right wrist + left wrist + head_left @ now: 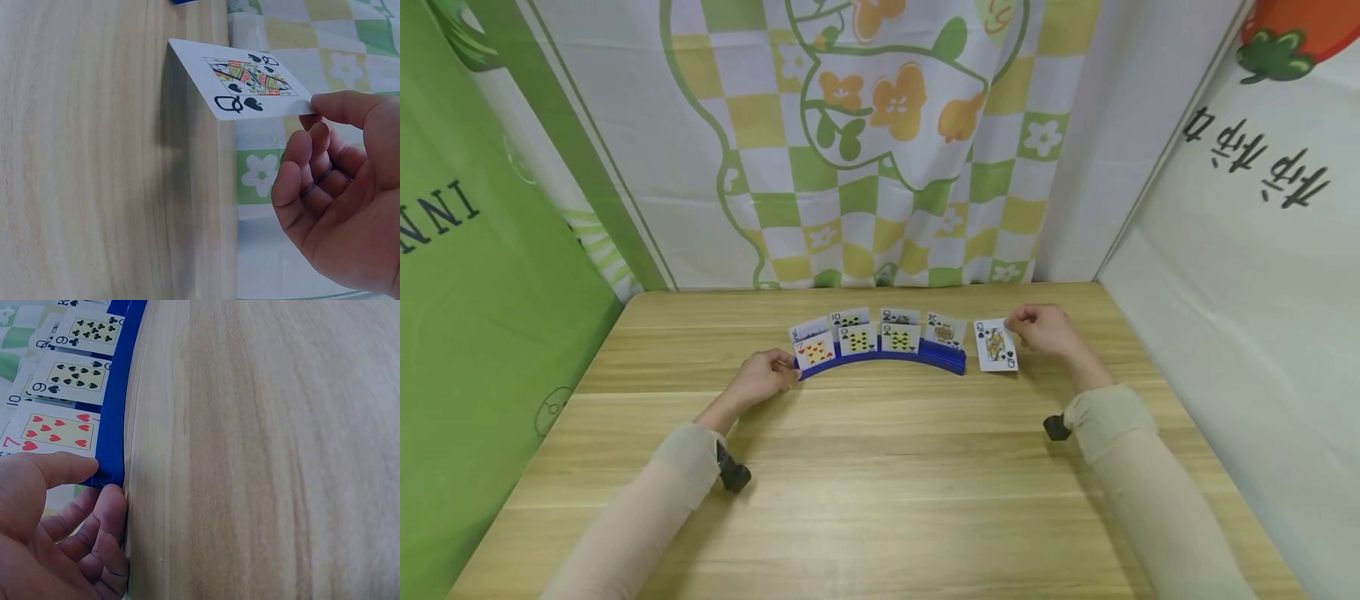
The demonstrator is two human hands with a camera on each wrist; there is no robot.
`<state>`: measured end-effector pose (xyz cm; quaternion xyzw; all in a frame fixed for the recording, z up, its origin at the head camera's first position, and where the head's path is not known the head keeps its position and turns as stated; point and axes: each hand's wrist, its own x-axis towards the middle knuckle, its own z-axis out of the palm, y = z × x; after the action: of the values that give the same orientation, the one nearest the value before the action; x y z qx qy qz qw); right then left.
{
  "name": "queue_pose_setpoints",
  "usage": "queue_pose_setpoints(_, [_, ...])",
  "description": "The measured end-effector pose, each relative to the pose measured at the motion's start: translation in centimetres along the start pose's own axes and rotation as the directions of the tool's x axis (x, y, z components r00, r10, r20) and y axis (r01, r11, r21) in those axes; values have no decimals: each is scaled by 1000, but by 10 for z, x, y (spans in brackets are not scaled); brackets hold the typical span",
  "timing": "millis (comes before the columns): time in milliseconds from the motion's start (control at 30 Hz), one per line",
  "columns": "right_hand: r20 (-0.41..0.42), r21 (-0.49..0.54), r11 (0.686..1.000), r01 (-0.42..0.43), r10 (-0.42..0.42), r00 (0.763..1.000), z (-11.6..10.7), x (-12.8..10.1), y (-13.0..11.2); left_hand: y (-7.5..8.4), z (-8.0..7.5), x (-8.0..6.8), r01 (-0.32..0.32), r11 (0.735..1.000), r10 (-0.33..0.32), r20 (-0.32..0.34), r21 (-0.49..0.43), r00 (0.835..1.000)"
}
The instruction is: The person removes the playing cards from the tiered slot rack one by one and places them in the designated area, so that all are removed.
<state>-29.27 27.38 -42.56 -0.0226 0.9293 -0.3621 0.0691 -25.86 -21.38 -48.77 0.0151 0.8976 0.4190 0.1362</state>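
Observation:
A curved blue card holder [925, 359] stands on the wooden table [880, 483] with several playing cards upright in two rows. My left hand [765, 377] grips its left end, thumb [59, 469] on the blue rim [111, 425] beside the seven of hearts [53, 431]. Nine of spades [75, 375] and nine of clubs [94, 330] stand further along. My right hand [1043, 330] pinches a queen of spades [996, 345] by its edge, just right of the holder and upright over the table; the queen of spades [250, 78] faces me in the right wrist view.
Patterned cloth [865, 142] hangs behind the table; a green banner [467, 275] is on the left and a white one [1262, 250] on the right. Wrist cameras [732, 475] sit on both forearms.

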Motion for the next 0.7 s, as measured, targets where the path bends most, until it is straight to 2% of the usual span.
queue_pose_setpoints(167, [-21, -2, 1000, -10, 10, 1000, 2, 5, 6, 1, 0, 0, 6, 1000, -6, 0, 3, 1000])
queue_pose_setpoints(367, [-38, -68, 997, -20, 18, 999, 5, 9, 13, 0, 1, 0, 15, 1000, -15, 1, 2, 1000])
queue_pose_setpoints(700, [13, -74, 995, -72, 73, 997, 8, 13, 24, 2, 1, -1, 14, 1000, -14, -2, -10, 1000])
